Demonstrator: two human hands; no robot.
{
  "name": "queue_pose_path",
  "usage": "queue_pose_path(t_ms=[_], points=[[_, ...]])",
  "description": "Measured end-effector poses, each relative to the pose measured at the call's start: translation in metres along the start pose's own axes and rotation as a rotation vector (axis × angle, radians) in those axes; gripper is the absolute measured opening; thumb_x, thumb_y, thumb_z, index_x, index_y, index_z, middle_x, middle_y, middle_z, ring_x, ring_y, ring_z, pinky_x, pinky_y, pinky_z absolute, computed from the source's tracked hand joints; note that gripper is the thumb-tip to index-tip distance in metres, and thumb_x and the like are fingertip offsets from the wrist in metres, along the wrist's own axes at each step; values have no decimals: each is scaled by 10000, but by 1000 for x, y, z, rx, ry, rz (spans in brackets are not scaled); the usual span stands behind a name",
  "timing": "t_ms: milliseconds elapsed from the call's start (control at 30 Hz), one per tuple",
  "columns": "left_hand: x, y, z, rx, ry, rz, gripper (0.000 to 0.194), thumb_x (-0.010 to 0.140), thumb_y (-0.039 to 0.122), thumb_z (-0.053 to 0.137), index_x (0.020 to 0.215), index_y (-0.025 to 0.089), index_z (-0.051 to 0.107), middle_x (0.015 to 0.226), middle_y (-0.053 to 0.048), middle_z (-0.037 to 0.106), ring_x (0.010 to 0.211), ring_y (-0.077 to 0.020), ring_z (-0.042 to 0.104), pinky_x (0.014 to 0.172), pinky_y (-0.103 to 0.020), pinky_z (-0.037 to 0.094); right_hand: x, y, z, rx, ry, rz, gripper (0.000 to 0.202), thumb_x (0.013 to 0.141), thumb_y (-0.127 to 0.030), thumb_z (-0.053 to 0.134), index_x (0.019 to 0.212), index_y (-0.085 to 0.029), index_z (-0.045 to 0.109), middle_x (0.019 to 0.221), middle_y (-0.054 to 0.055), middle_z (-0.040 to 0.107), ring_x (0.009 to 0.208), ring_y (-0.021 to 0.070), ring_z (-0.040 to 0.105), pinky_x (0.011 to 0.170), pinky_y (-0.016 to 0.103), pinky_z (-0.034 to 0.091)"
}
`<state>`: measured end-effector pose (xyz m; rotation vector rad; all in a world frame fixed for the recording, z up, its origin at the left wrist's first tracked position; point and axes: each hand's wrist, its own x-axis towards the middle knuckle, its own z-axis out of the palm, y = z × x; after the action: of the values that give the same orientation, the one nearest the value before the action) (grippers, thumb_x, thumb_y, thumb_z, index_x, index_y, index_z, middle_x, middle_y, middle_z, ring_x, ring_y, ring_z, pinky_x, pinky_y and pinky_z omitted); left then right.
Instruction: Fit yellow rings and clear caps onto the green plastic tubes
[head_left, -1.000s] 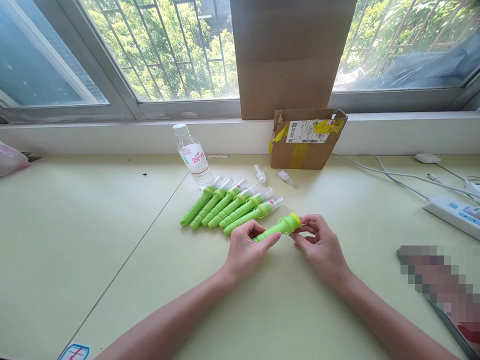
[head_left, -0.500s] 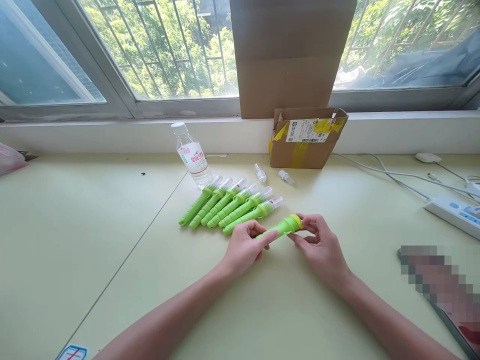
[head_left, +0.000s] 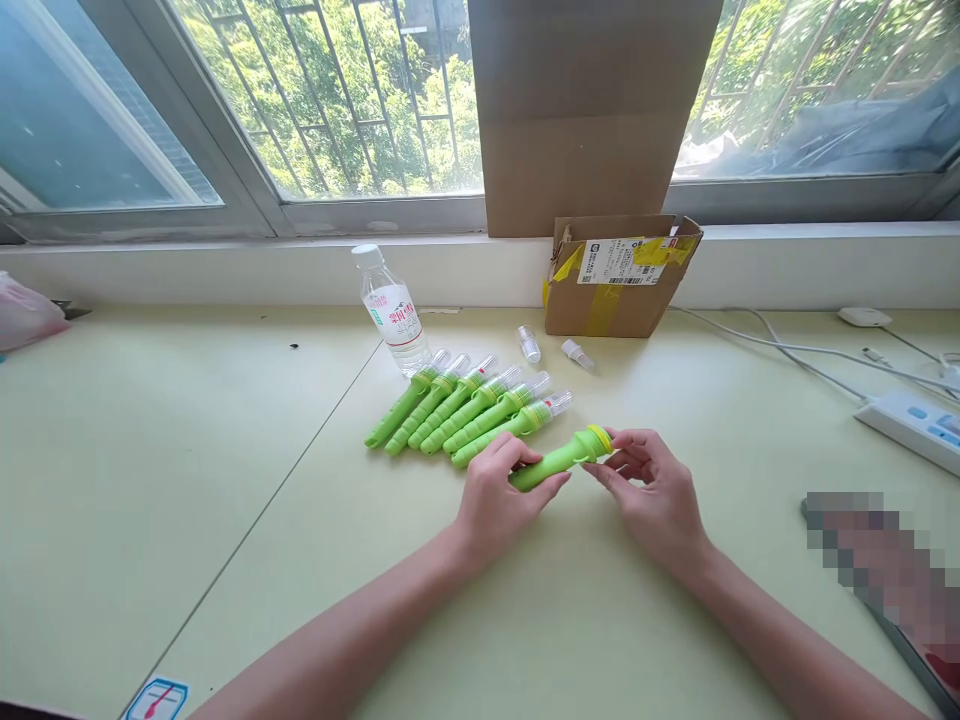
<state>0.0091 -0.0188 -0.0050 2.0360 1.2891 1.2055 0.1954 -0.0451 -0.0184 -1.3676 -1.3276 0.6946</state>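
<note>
My left hand (head_left: 502, 490) is closed around the lower end of a green plastic tube (head_left: 561, 460). The tube lies aslant, with its flared end and yellow rim toward the right. At that rim, my right hand (head_left: 660, 492) pinches with thumb and curled fingers; part of the rim is hidden behind the fingertips. Just beyond, several matching green tubes with clear caps (head_left: 469, 405) lie side by side in a slanted row. Two loose small clear caps, one standing tilted (head_left: 529, 344) and one lying down (head_left: 578, 354), are farther back on the table.
A water bottle (head_left: 394, 318) stands behind the row. An opened cardboard box (head_left: 619, 285) sits against the sill. White cables (head_left: 780, 345) and a power strip (head_left: 911, 425) are at the right, with a blurred-out flat device (head_left: 877, 590) nearer. A sticker (head_left: 157, 698) marks the front left.
My left thumb has slid from across the tube to below it, baring more of the green grip. My right fingers stay at the rim. The whole view has shifted slightly.
</note>
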Motion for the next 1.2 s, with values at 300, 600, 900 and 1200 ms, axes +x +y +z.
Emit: queue_pose_path(t_ms=[300,600,900,1200], points=[[-1,3,0,-43,-47,-117,252,752,409,702,707,176,618,658,-22,620,598,-141,548,564,-259,412,2,-1,1,69,-93,49,353,764,-451,701,924,-234,473,1109,95,636,798,200,656,571,307,557],[2,8,-5,-296,-180,-390,306,738,455,703,693,170,601,555,20,587,453,-109,539,440,-226,396,2,-1,1,100,-125,74,317,780,-439,693,889,-233,479,1101,82,643,796,201,655,580,312,550],[12,11,-12,-407,-309,-587,348,693,485,726,701,173,570,534,33,550,397,-98,519,327,-192,332,1,0,1,96,-115,79,326,771,-451,702,855,-221,487,1014,83,658,741,194,643,585,333,564],[5,10,-8,-434,-355,-465,286,702,387,735,751,194,528,543,58,551,384,-78,477,361,-199,347,2,1,1,104,-67,63,347,751,-456,721,903,-220,517,1066,86,649,787,207,664,601,339,579]])
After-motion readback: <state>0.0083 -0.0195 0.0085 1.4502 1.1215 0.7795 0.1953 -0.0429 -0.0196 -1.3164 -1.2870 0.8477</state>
